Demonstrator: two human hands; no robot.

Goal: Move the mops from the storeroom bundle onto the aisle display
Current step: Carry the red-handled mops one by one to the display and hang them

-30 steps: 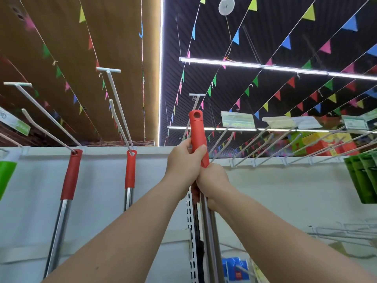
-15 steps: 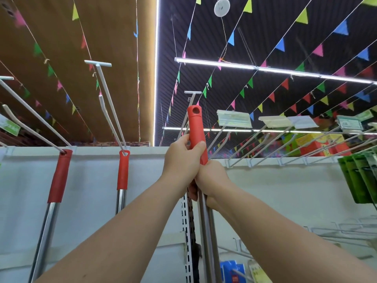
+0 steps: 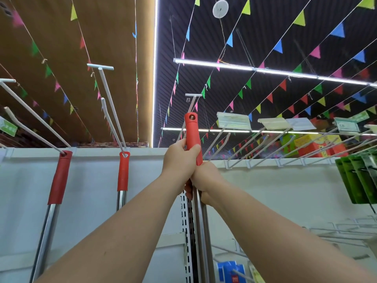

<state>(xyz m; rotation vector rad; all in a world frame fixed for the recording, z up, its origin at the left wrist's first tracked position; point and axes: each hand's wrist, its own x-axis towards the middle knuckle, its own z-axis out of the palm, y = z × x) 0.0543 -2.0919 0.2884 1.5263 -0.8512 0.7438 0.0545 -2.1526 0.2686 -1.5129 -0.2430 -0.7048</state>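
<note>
A: Overhead, flag bunting (image 3: 281, 45) crosses the dark ceiling, and a white back wall (image 3: 91, 201) carries the display hooks. Where is the mop now?

B: The mop handle (image 3: 192, 135) stands almost upright at the centre. Its red grip has a hanging hole at the top, and this hole is just below the tip of the empty hook (image 3: 192, 99) at 12 o'clock. Compared with one second ago, the handle sits a little higher against the hooks, but the hole is not yet over the hook.

A: And the hands?

B: The left hand (image 3: 180, 160) is clenched around the red grip. The right hand (image 3: 206, 180) is clenched just below it, where red meets the steel pole. Both keep the same grasp as before.

A: What does that mean for the task?

B: I think the hanging step is near its end. At 9 o'clock, two hung mops (image 3: 122, 172) already hang from their hooks, well apart from this one. Green packs (image 3: 359, 178) hang at 3 o'clock.
</note>
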